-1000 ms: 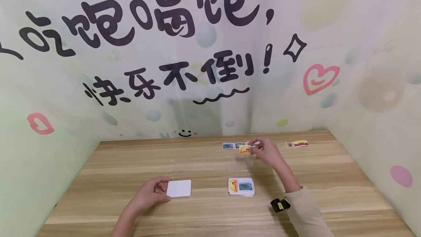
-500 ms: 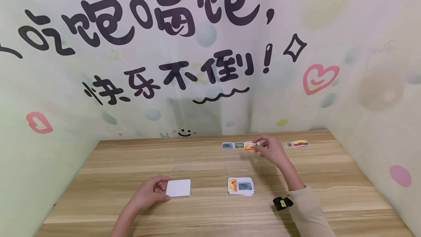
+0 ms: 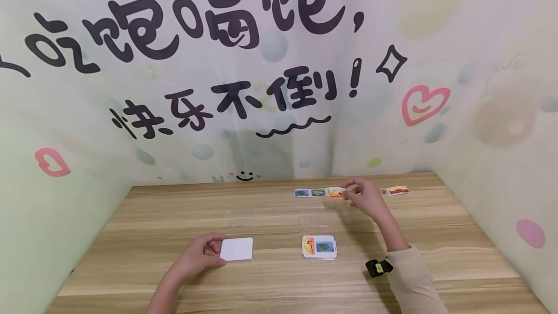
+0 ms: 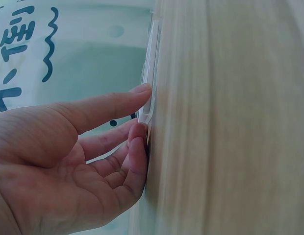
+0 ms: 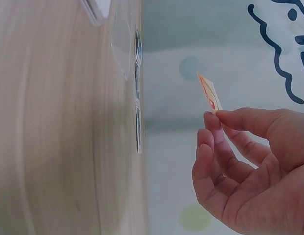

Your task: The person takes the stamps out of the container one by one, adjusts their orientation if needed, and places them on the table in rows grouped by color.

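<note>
My right hand (image 3: 367, 201) pinches a small orange stamp (image 3: 335, 193) by its edge between thumb and index finger. In the right wrist view this stamp (image 5: 210, 94) is tilted and raised off the table. Beside it lie a blue stamp (image 3: 302, 193) and a green stamp (image 3: 318, 192) in a row at the back. My left hand (image 3: 198, 257) grips the left side of a white card stack (image 3: 237, 249), thumb at the near corner and fingers at the far one. The left wrist view shows the stack's clear edge (image 4: 150, 73) low on the table.
On the right, a second white card stack (image 3: 319, 254) bears an orange and a blue stamp. Two clear plastic pieces (image 3: 314, 217) lie farther back. A red-and-yellow stamp (image 3: 398, 190) sits at the back right. A patterned wall curtain (image 3: 270, 159) rises behind the wooden table (image 3: 279, 285).
My right hand has moved to the right with the orange stamp, baring the green stamp in the row. The left hand and the white card stack have stayed in place.
</note>
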`<action>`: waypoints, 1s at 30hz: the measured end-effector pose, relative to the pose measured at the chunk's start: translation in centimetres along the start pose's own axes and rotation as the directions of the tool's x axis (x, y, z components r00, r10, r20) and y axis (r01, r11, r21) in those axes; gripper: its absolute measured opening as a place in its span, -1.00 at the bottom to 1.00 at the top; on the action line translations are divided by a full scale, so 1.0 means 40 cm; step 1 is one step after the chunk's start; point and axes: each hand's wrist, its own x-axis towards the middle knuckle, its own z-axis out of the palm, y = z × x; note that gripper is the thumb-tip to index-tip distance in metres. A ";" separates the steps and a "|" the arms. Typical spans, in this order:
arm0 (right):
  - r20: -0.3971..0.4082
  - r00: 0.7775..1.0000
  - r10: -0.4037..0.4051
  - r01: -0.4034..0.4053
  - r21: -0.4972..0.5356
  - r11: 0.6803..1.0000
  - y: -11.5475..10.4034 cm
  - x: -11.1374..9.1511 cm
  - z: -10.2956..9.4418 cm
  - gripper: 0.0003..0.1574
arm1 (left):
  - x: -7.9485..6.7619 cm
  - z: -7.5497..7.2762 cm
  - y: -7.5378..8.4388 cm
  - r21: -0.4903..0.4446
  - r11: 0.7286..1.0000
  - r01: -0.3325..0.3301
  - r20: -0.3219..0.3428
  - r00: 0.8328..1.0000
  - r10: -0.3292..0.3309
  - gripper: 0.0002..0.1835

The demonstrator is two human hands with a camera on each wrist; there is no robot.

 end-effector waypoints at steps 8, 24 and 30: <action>-0.009 1.000 0.015 -0.015 -0.006 1.000 0.008 0.001 -0.009 -0.75 | -0.001 0.000 0.001 -0.010 1.000 0.006 0.002 1.000 -0.006 -0.39; -0.028 0.999 0.024 -0.024 -0.009 1.000 0.024 -0.004 -0.041 -0.71 | 0.000 -0.002 0.001 -0.017 1.000 0.008 0.007 1.000 -0.008 -0.39; -0.033 0.999 0.038 -0.038 -0.002 0.999 0.026 -0.004 -0.048 -0.70 | -0.001 -0.002 0.002 -0.020 1.000 0.005 0.008 1.000 -0.005 -0.39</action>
